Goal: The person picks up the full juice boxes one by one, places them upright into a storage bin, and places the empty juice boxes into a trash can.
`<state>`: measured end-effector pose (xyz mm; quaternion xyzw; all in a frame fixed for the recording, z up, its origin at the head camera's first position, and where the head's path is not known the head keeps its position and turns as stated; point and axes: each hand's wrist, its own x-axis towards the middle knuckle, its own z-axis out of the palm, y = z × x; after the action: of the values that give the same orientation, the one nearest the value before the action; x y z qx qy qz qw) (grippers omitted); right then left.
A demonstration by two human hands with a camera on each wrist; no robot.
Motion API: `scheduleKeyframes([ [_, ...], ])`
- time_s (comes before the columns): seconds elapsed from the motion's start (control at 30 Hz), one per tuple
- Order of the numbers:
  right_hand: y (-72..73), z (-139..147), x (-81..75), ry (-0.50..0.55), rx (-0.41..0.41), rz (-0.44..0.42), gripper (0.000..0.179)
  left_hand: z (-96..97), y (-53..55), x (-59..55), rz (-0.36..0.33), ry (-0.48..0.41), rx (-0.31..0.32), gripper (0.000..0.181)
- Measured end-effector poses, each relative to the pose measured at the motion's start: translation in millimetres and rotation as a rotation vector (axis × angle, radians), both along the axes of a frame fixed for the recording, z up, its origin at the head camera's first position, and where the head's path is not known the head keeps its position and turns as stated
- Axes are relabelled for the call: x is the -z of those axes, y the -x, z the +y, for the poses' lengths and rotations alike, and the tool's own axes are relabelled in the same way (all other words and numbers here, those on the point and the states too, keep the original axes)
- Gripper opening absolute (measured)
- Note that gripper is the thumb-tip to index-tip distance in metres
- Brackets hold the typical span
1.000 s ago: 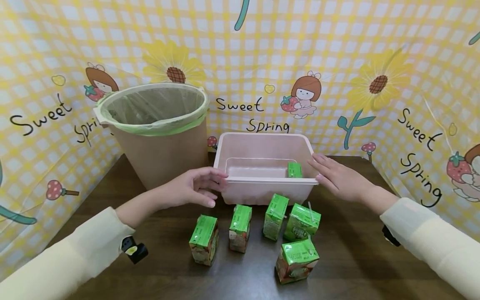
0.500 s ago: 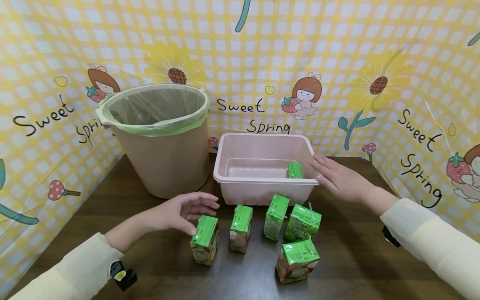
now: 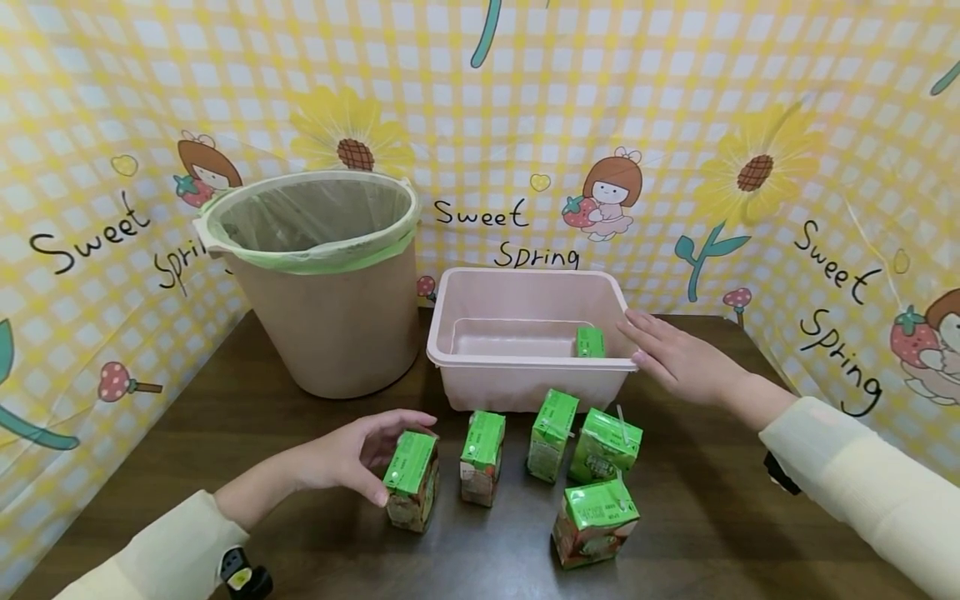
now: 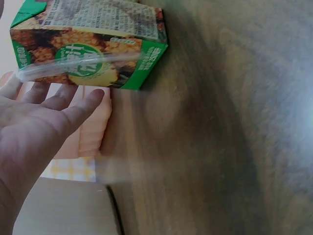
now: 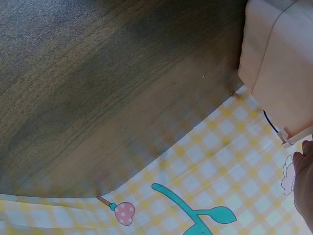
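Head view: the left hand (image 3: 347,454) has its grip spread around the leftmost pineapple juice carton (image 3: 412,479), thumb at the left side and fingers behind; firm contact cannot be told. This carton stands upright on the tabletop (image 3: 480,558), left of four other juice cartons (image 3: 482,458). The right hand (image 3: 678,358) rests straight fingers against the right rim of the pink plastic tub (image 3: 536,384), which contains one green-topped carton (image 3: 590,342).
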<state>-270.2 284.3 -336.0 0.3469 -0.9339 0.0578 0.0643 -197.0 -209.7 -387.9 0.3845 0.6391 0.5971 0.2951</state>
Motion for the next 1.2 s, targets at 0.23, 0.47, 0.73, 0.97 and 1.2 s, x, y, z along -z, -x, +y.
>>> scheduleKeyframes([
  [0.23,-0.2,0.2,0.6,0.005,0.001,-0.001,0.054,3.0,-4.3,7.0,-0.003,-0.024,-0.001,0.086],
  [0.47,0.3,0.5,1.2,0.008,-0.003,0.004,0.054,5.1,-3.2,13.3,0.001,-0.048,0.005,0.085],
  [0.73,0.6,0.8,2.0,0.01,0.0,0.006,0.054,6.9,-4.0,14.5,0.001,-0.055,-0.002,0.082],
  [0.97,1.0,0.8,2.0,0.009,0.002,0.002,0.054,7.6,-4.7,14.5,0.027,-0.049,-0.041,0.078],
  [1.2,1.6,0.6,2.2,0.01,-0.004,0.005,0.054,7.8,-6.8,13.8,0.049,-0.037,-0.068,0.077],
])
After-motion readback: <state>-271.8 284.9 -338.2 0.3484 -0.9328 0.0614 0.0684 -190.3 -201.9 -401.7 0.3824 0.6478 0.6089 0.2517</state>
